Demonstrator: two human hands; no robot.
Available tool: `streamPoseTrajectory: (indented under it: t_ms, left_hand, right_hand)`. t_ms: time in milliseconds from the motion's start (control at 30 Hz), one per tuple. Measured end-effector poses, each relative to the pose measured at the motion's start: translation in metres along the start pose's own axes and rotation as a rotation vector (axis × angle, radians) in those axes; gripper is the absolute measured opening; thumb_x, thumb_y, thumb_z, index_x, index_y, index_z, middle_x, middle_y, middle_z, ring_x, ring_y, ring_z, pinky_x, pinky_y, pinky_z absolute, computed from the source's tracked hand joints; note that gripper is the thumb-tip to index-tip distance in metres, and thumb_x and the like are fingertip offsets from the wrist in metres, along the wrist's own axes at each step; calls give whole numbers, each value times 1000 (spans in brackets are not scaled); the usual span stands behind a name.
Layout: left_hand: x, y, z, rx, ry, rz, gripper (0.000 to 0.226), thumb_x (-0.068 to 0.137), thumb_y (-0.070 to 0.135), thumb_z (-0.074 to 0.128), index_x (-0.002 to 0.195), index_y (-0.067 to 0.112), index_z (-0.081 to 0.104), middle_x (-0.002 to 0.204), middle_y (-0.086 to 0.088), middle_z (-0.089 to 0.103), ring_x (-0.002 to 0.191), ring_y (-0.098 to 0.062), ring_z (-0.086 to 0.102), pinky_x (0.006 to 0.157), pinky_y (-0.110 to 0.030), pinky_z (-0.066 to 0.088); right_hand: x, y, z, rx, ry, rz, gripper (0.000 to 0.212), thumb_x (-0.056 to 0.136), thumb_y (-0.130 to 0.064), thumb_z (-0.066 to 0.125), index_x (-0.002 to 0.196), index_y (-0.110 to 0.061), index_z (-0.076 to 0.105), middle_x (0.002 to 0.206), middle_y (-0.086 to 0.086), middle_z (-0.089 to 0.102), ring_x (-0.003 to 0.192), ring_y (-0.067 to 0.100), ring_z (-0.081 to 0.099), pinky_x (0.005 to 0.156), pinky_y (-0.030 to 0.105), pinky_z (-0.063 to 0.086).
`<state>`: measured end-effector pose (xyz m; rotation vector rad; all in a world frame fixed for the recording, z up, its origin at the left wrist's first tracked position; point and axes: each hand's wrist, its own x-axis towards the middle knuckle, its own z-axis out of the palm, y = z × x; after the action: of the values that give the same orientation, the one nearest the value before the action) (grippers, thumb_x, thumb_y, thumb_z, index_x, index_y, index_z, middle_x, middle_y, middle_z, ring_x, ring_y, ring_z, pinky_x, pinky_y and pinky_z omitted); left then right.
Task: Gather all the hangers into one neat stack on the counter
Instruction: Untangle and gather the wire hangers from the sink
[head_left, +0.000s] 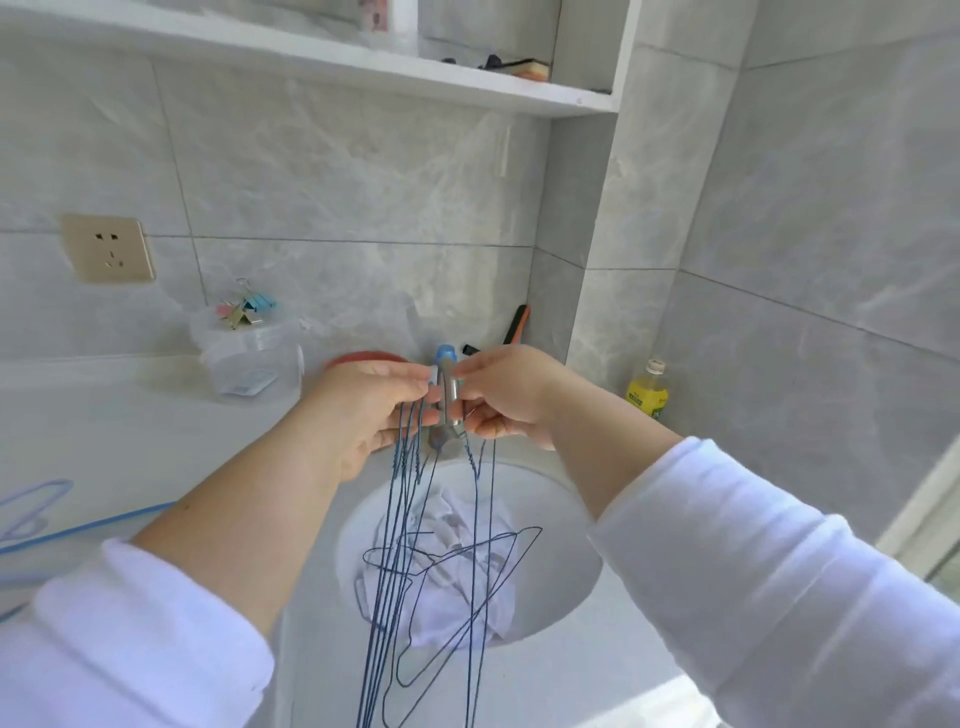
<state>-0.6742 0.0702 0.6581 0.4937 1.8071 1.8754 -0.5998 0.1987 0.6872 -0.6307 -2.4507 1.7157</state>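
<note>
My left hand (363, 410) grips the hooks of several thin blue wire hangers (395, 561), which dangle over the round white sink (561, 530). My right hand (506, 397) pinches the hooks of a few more blue wire hangers (480, 519) just to the right. Both hands are raised close together in front of the metal faucet (447, 387). More light blue hangers (78, 527) lie on the white counter (130, 431) at the far left.
White cloth (457, 587) sits in the sink. A clear plastic container (249, 353) topped with coloured binder clips stands on the counter by the wall. A yellow bottle (647, 389) stands in the right corner. A white shelf (363, 62) overhangs above.
</note>
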Motion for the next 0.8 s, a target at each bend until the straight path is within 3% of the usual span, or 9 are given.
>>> streamPoseTrajectory:
  t_ms: [67,167,267,333,400,500,567,667,800]
  left_hand:
    - [-3,-1,1,15,-35,11,19,88,0,51,93,12,64,65,-3,69,61,-16,68,68,-30,52]
    - [-10,-2,2,63,-86,29,29,85,-6,44,94,10,66,64,-3,61,62,-17,62,66,-26,50]
    - [-13,-5,1,29,-69,16,32,84,-9,40,95,6,66,70,-7,60,64,-18,59,65,-24,50]
    - [-15,-6,-1,16,-86,-2,29,86,-5,42,102,5,65,79,-10,62,68,-18,60,62,-22,50]
    - [-16,-7,0,25,-118,-15,24,85,-1,48,102,0,65,88,-15,62,76,-20,62,62,-20,53]
    - [-15,-7,1,-64,-96,-26,25,82,0,56,105,-3,66,99,-20,67,90,-27,66,87,-31,51]
    - [-12,-7,2,-130,-60,-28,22,83,0,56,99,6,69,92,-12,70,84,-23,68,91,-33,49]
    - [-4,-10,-1,-192,12,-35,21,87,1,52,88,15,67,68,-2,72,76,-21,66,89,-36,49]
    - [7,-17,-7,-206,113,-31,17,83,-1,58,80,15,63,55,1,70,66,-19,67,84,-39,51]
  right_hand:
    - [-6,-14,12,-58,-27,-18,30,83,9,45,105,-5,59,54,9,57,46,16,45,51,23,38]
    - [-7,-25,26,-185,-42,8,43,88,10,34,130,8,43,64,16,48,54,17,44,55,27,39]
    - [-4,-31,33,-360,-76,37,45,90,7,28,133,5,40,69,17,53,56,20,50,57,27,45]
    - [-3,-34,36,-583,-78,27,43,90,5,28,129,4,46,86,19,68,72,30,67,71,33,57]
    - [0,-34,39,-755,-10,-34,41,88,4,32,126,2,49,96,21,71,84,32,71,79,40,59]
    - [5,-35,43,-922,60,-131,41,85,5,40,125,-3,47,100,19,69,84,31,70,76,41,59]
    - [10,-34,41,-998,112,-194,44,84,2,44,127,-9,45,113,15,63,93,29,64,79,39,57]
    - [15,-29,36,-771,134,-230,49,87,-5,38,135,-18,43,120,14,60,96,30,62,77,37,56]
    - [26,-10,30,-241,-36,-149,50,88,1,37,134,-16,44,82,17,66,62,24,63,61,31,55]
